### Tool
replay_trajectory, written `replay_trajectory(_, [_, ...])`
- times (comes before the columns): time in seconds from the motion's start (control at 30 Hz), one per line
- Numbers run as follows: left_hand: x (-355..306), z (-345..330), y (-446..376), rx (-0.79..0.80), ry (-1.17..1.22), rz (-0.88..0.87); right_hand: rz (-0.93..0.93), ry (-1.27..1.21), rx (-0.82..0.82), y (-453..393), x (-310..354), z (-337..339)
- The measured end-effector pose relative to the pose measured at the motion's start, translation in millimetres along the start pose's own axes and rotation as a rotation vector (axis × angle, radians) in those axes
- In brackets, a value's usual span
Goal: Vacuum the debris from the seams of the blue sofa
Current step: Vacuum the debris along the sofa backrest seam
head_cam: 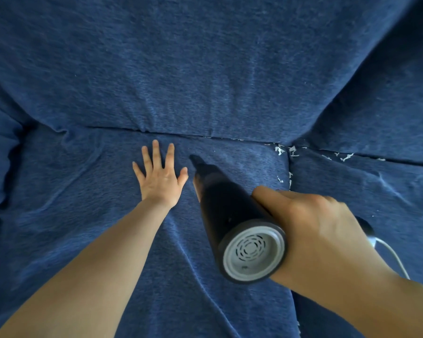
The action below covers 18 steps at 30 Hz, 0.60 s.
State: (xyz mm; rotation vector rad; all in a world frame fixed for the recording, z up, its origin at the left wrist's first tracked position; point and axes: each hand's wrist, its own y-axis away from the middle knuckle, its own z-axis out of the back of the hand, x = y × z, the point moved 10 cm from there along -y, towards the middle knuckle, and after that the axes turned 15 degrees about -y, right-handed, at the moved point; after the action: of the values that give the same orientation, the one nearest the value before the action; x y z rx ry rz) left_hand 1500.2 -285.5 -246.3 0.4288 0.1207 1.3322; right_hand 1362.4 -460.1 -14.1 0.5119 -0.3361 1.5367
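Filling the frame, the sofa (205, 69) is showing deep heathered blue. The vacuum (220, 206) at lower centre is showing black, its vented end cap (253, 251) pale grey. White debris (280, 150) is speckling the right-hand seams.
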Motion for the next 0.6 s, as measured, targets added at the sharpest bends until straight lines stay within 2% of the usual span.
replay_trajectory(0.07, [-3.9, -8.5, -0.8, 0.052, -0.03, -0.008, -0.007, -0.101, -0.01, -7.0, 17.7, 7.1])
replay_trajectory(0.17, [-3.5, -14.8, 2.5, 0.037, -0.098, -0.01, -0.044, -0.134, 0.025, -16.1, 10.7, -3.0])
replay_trajectory(0.4, [-4.3, -11.1, 7.6, -0.019, -0.121, -0.026, -0.016, -0.099, 0.064, -47.5, 4.8, -29.7])
replay_trajectory(0.6, [-9.4, -0.4, 7.1, -0.004, -0.088, -0.022, 0.005, -0.048, -0.002, -36.7, 3.3, -4.7])
